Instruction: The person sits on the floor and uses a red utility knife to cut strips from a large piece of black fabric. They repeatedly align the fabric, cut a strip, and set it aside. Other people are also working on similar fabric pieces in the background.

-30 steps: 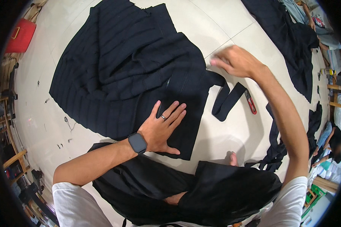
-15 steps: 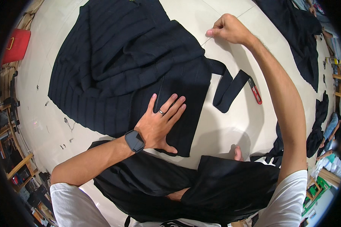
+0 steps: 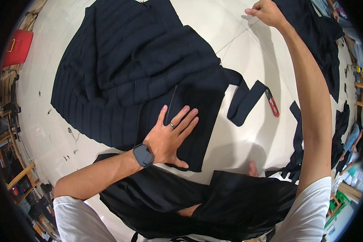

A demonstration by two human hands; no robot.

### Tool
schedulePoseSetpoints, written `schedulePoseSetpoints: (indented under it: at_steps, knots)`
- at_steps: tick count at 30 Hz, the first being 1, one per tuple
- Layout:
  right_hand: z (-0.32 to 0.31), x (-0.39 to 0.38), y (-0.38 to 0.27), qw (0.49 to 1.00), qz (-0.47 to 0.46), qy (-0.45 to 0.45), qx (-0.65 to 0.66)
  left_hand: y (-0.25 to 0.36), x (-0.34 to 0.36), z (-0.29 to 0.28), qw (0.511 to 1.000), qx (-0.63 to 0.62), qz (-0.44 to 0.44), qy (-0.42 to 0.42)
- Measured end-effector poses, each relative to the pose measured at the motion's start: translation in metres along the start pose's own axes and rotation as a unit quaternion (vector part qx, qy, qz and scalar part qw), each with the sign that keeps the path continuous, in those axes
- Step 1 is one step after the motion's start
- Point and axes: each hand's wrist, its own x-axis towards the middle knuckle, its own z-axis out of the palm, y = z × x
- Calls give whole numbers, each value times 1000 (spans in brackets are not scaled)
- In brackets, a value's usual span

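A large dark navy pleated garment (image 3: 121, 76) lies spread on the pale tiled floor in front of me, bunched into folds across its middle. My left hand (image 3: 167, 139) rests flat on its near right panel, fingers spread, with a ring and a dark wristwatch. Out beyond the garment's right side, my right hand (image 3: 264, 12) is raised with thumb and forefinger pinched together. Whatever it pinches is too fine to make out. From the garment's right edge trails a folded dark strap (image 3: 246, 103). Beside the strap lies a small red-handled cutting tool (image 3: 272, 104).
More dark cloth (image 3: 310, 44) lies at the far right, with dark strips (image 3: 297, 133) nearer my right forearm. A red box (image 3: 18, 48) stands at the far left. Bits of thread (image 3: 71, 132) dot the floor on the left. Other people sit along the right rim.
My right hand has moved away and to the right, farther from the garment, still pinched. My left hand stays flat on the cloth. The garment's right edge and strap have shifted slightly.
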Motion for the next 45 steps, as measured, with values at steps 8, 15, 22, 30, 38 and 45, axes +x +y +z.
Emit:
schedulePoseSetpoints:
  at_steps: [8,15,22,30,38,45]
  knots:
    - [-43,-22,0,960,195,-120,159,-3,0,-1,1000,17,10,-16]
    - [-29,-88,-114,890,-145,192,387,-3,-2,3,998,52,32,2]
    - [-52,-122,-142,755,-126,-643,-22,-3,-4,3,999,33,35,-3]
    - [20,-151,-142,980,-97,-131,112,10,-16,11,999,22,30,4]
    - [19,-144,-115,965,-125,-194,121,12,-14,9,999,26,12,-27]
    - [37,-117,-85,983,-140,-99,67,12,-13,16,1000,12,5,-26]
